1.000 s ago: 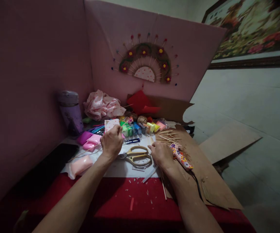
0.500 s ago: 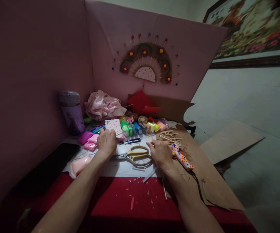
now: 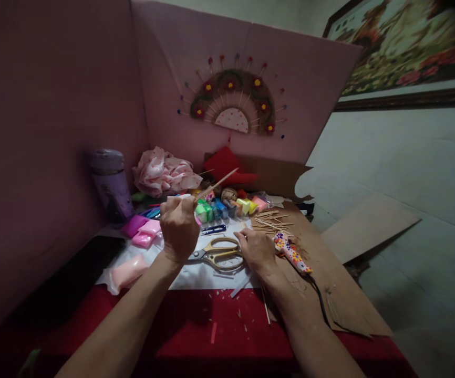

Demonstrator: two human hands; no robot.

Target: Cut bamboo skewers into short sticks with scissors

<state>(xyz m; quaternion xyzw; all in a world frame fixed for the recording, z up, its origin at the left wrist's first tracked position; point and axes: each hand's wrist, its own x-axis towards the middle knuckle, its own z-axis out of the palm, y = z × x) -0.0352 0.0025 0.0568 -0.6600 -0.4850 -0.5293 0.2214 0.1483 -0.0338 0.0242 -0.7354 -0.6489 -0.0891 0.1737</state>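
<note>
My left hand [image 3: 179, 229] is raised above the white sheet, its fingers closed around thin bamboo skewers [image 3: 221, 180] that point up and to the right. Behind its knuckles a dotted white piece [image 3: 181, 198] is partly covered. My right hand [image 3: 257, 251] rests low by the scissors' handles with its fingers curled; what they hold, if anything, is hidden. The scissors [image 3: 223, 254] lie on the sheet between my hands. From under my right wrist a thin stick [image 3: 266, 310] reaches over the red cloth. Right of that hand is a flower-patterned glue gun [image 3: 293, 254].
Several bamboo sticks [image 3: 270, 222] lie on the cardboard [image 3: 341, 294]. Packets of coloured clay [image 3: 207, 210], thread snips [image 3: 214, 229] and pink packets [image 3: 147, 231] lie around. A purple tumbler [image 3: 112, 186] stands left, a dark phone-like slab [image 3: 81, 270] nearer. A decorated half-round fan [image 3: 233, 102] hangs behind.
My left hand has lifted the skewers off the pink packets at the left and tilted them up toward the right. My right hand stays by the scissors. The view has shifted slightly.
</note>
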